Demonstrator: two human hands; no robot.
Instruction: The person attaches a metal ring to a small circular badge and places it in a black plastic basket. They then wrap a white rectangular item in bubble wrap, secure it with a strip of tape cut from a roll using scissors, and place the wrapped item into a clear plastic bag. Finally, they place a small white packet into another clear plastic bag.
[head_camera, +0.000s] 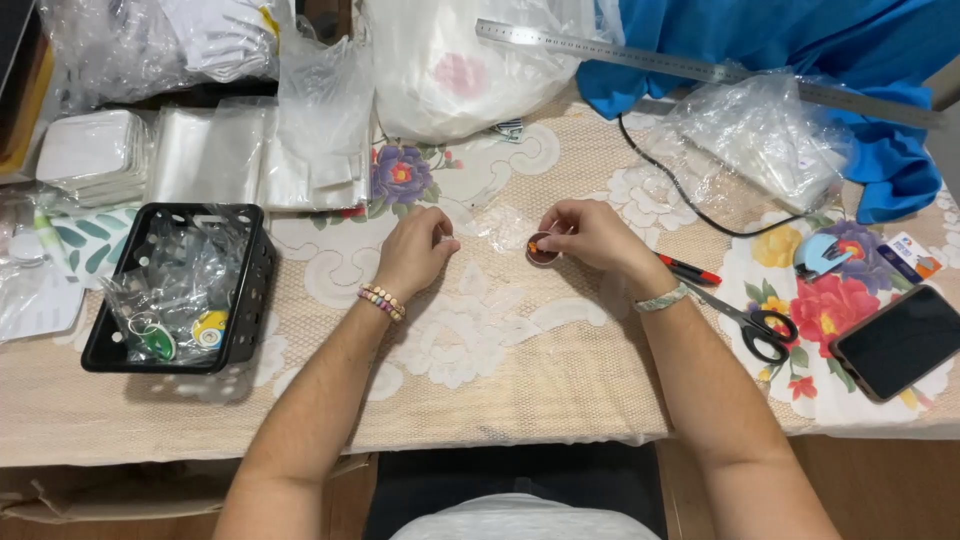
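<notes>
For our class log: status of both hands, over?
Left hand pinching small clear plastic bag. Right hand holding small round brown item. Black-handled scissors beside right wrist, nothing between hands.

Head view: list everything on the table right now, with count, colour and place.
Round piece: one, dark reddish-brown, at the right hand's fingertips.
Small clear bag: one, between the hands.
Basket: one, black, left, holding bagged trinkets.
Clear bag stacks: several, behind the basket.
White cards: one stack, far left.
Large white bag: one, top centre.
Ruler: one, metal, top right.
Cloth: one, blue, top right.
Cable: one, black, right of centre.
Scissors: one, black-handled, right.
Cutter: one, red and black, beside the right wrist.
Phone: one, dark, far right.
Left hand: pinching the bag's edge.
Right hand: holding the round piece.
</notes>
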